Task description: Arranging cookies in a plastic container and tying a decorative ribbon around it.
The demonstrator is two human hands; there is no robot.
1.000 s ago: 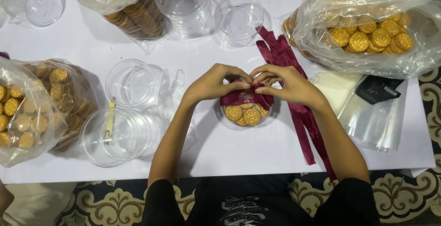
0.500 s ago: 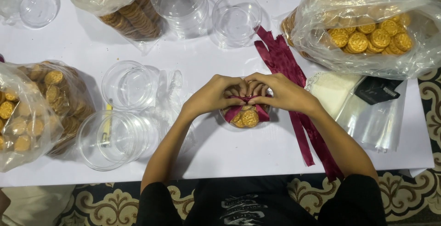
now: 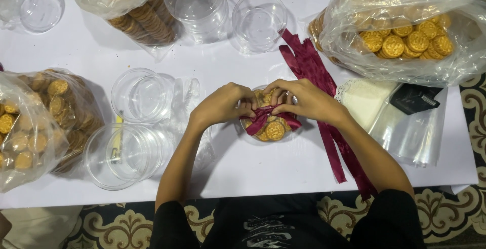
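A dark red ribbon (image 3: 267, 116) was seen tied across the top of a round clear container (image 3: 268, 130) filled with golden round biscuits, at the middle of the white surface (image 3: 243, 163). Its long axis ran roughly left to right across the lid, with one loose end pointing down and to the left and the other lying toward the right rim. The left hand (image 3: 223, 105) was closed with a narrow grip on the ribbon at the knot, fingertips pinched; the right hand (image 3: 304, 99) was likewise closed on the ribbon from the other side, so that the two grips met above the container. Just to the right, a bundle of spare ribbon strips (image 3: 324, 102) was laid with its long axis running from upper left to lower right. Empty clear tubs (image 3: 142, 94) were placed to the left, and bags of biscuits (image 3: 405, 31) at the surface's edges.
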